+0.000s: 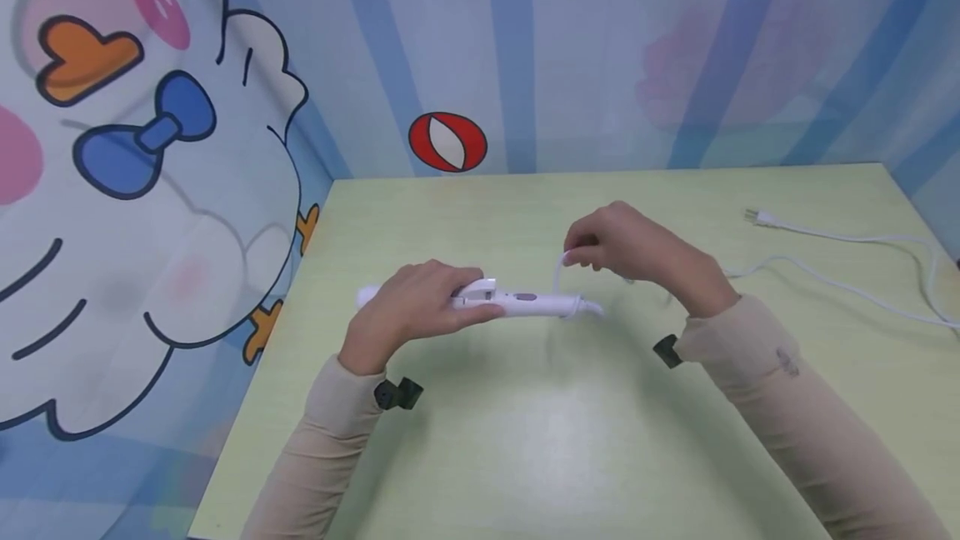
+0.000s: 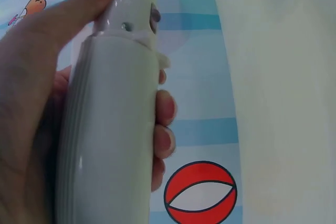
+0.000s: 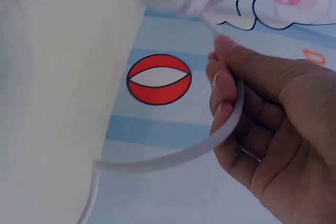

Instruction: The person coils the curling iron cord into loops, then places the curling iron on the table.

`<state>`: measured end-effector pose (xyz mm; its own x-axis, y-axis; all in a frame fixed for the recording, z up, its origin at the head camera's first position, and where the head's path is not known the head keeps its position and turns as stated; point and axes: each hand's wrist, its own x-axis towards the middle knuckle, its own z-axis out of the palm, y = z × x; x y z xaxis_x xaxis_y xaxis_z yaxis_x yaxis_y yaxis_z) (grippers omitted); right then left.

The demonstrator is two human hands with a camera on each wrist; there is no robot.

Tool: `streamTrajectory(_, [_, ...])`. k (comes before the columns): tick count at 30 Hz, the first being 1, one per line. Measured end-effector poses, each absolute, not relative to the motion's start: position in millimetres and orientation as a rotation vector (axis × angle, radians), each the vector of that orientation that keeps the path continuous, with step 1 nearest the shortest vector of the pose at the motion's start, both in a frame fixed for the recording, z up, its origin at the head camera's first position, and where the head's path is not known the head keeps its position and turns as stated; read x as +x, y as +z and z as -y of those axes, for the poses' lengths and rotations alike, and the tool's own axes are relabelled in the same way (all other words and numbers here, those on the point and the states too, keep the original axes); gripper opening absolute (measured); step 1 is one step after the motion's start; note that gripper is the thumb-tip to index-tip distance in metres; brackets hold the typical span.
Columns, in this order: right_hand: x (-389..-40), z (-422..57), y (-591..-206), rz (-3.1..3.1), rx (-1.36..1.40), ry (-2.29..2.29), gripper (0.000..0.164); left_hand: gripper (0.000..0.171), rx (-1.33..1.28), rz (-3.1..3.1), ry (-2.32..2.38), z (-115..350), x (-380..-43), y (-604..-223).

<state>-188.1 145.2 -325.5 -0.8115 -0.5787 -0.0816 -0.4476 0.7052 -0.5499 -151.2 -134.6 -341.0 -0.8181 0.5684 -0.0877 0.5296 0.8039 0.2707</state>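
Note:
My left hand point(image 1: 420, 302) grips a white curling iron point(image 1: 543, 305) around its barrel side, its handle and cord end pointing right, above the table. In the left wrist view the thick white body point(image 2: 113, 129) lies across the palm, with fingertips point(image 2: 165, 141) curled round its far side. To the right of the handle end, my right hand point(image 1: 626, 244) pinches the white power cord point(image 1: 558, 272) between thumb and fingers. Seen from the right wrist, the cord point(image 3: 157, 162) runs through the curled fingers and droops to the left.
The rest of the cord loops over the right side of the pale table point(image 1: 570, 440). Its plug point(image 1: 759, 217) lies near the back right. Behind stands a blue striped wall point(image 1: 585, 48), and a cartoon bird picture point(image 1: 225, 190) covers the left.

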Motion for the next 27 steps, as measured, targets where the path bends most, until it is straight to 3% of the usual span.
streamTrajectory(13, [-158,-116,-338,-2.92,-0.635,-0.903,0.015,0.048,0.51,-2.952,0.325,140,-168,-364])
streamTrajectory(19, [-151,-106,-361,-2.843,-0.521,-1.16,0.019,0.05,0.433,-3.092,0.357,142,-167,-368])
streamTrajectory(27, [-157,-110,-388,-2.75,-0.586,-1.348,0.021,0.047,0.425,-3.164,0.537,144,-166,-359])
